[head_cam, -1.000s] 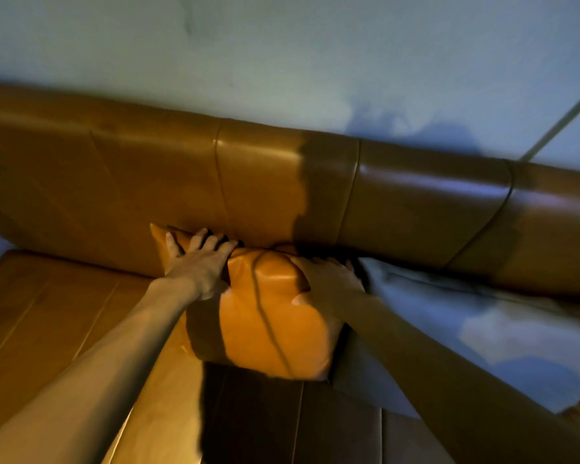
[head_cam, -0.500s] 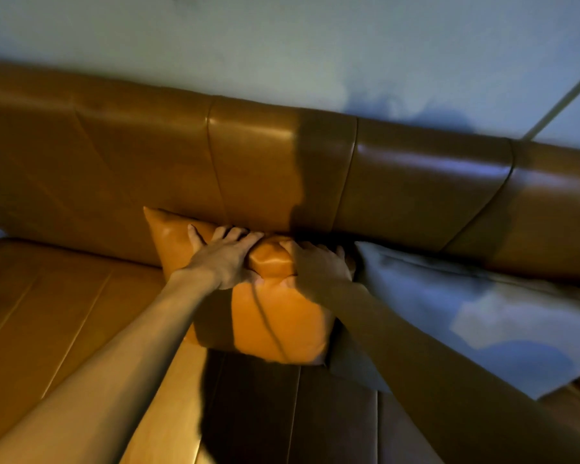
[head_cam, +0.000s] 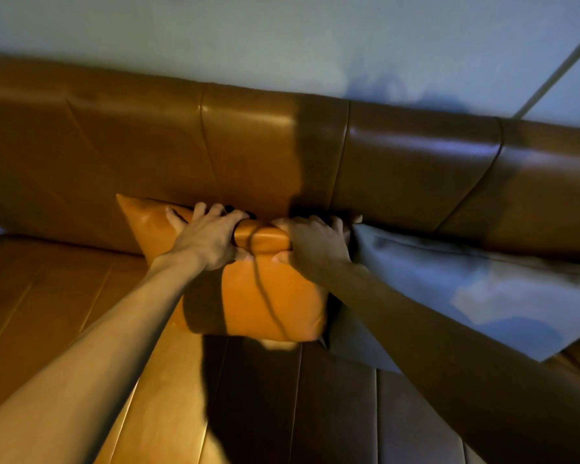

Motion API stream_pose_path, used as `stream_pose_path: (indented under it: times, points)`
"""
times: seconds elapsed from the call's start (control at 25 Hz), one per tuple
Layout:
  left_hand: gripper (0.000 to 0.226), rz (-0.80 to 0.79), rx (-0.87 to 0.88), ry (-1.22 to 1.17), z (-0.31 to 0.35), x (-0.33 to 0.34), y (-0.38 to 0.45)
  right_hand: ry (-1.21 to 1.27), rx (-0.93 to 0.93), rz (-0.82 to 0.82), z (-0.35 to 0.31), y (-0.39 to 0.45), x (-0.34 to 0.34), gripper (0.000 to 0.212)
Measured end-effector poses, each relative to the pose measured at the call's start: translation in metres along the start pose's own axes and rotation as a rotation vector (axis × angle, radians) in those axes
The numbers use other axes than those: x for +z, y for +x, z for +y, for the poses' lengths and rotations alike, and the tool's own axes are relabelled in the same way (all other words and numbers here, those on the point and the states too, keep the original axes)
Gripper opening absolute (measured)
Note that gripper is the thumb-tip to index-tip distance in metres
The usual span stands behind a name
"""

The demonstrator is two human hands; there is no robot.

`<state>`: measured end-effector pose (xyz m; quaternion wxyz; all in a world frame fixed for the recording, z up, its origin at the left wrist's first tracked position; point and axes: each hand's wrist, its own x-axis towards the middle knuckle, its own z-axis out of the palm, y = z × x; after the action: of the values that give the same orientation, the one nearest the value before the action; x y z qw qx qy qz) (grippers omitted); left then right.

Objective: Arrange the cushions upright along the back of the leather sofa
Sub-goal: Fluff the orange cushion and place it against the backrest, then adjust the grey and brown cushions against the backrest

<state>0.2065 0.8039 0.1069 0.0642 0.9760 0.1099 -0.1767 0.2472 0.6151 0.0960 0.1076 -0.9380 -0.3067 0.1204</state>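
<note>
An orange leather cushion (head_cam: 265, 289) stands on the sofa seat (head_cam: 47, 313) with its top edge against the sofa backrest (head_cam: 248, 152), roughly at the centre of the view. Both hands grasp that top edge. The left hand (head_cam: 205, 239) sits at about 10 o'clock from the cushion's middle, fingers curled over the top and thumb on the front face, so its grip is pinching the leather. The right hand (head_cam: 312, 242) sits at about 1 o'clock, in shadow, fingers likewise wrapped over the top corner and thumb pressing the front; its grip is also closed on the cushion.

Touching the cushion's right side, at 3 o'clock, a grey-blue cushion (head_cam: 466, 289) leans back against the backrest, its lower corner reaching forward over the seat.

As a judgement, the orange cushion is close to upright and is being seated against the backrest; the step looks nearly finished, needing only release. The grey-blue one leans rather than stands, and may need straightening. The seat toward 9 o'clock shows no cushion; whether others remain outside the view cannot be told.
</note>
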Motion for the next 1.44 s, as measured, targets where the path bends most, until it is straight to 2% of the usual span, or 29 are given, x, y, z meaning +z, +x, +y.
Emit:
stream_pose_path:
  times: [0.24, 0.32, 0.4, 0.48, 0.52, 0.6, 0.64, 0.72, 0.84, 0.92, 1.04, 1.2, 1.32, 1.44]
  points:
    - [0.076, -0.082, 0.018, 0.01, 0.005, 0.019, 0.004, 0.012, 0.036, -0.126, 0.004, 0.0, 0.012, 0.064]
    - [0.086, -0.164, -0.026, 0.027, 0.008, 0.014, 0.007, 0.076, 0.032, -0.124, 0.009, -0.003, 0.005, 0.067]
    - [0.097, -0.272, -0.055, 0.006, 0.017, 0.007, 0.013, 0.175, 0.032, -0.055, 0.017, -0.009, -0.01, 0.06]
    - [0.101, -0.277, 0.053, -0.125, 0.04, 0.0, 0.021, 0.251, 0.001, 0.107, 0.031, -0.02, -0.03, 0.045]
    - [0.099, -0.235, 0.164, -0.281, 0.057, -0.003, 0.023, 0.264, -0.022, 0.197, 0.04, -0.026, -0.039, 0.037]
    - [0.075, -0.112, 0.369, -0.576, 0.097, -0.009, 0.022, 0.273, -0.002, 0.307, 0.065, -0.039, -0.054, 0.028]
    - [0.064, -0.062, 0.407, -0.615, 0.118, -0.012, 0.02, 0.272, 0.044, 0.312, 0.081, -0.046, -0.057, 0.028]
    - [0.066, -0.053, 0.428, -0.528, 0.15, -0.016, 0.018, 0.226, 0.182, 0.238, 0.119, -0.062, -0.06, 0.037]
    - [0.081, -0.173, 0.485, -0.258, 0.192, -0.012, 0.014, 0.122, 0.462, 0.03, 0.189, -0.105, -0.064, 0.062]
    - [0.088, -0.21, 0.469, -0.083, 0.214, -0.005, 0.012, 0.064, 0.562, -0.097, 0.229, -0.142, -0.068, 0.08]
    - [0.097, -0.249, 0.385, 0.1, 0.235, -0.002, 0.011, 0.005, 0.509, -0.214, 0.263, -0.172, -0.071, 0.1]
    - [0.109, -0.348, 0.316, 0.202, 0.242, -0.006, 0.013, -0.055, 0.482, -0.297, 0.27, -0.17, -0.069, 0.113]
    - [0.104, -0.271, 0.298, 0.212, 0.243, 0.002, 0.008, -0.087, 0.484, -0.319, 0.27, -0.171, -0.068, 0.113]
    - [0.085, -0.144, 0.318, 0.138, 0.243, 0.01, 0.002, -0.102, 0.499, -0.243, 0.265, -0.171, -0.068, 0.104]
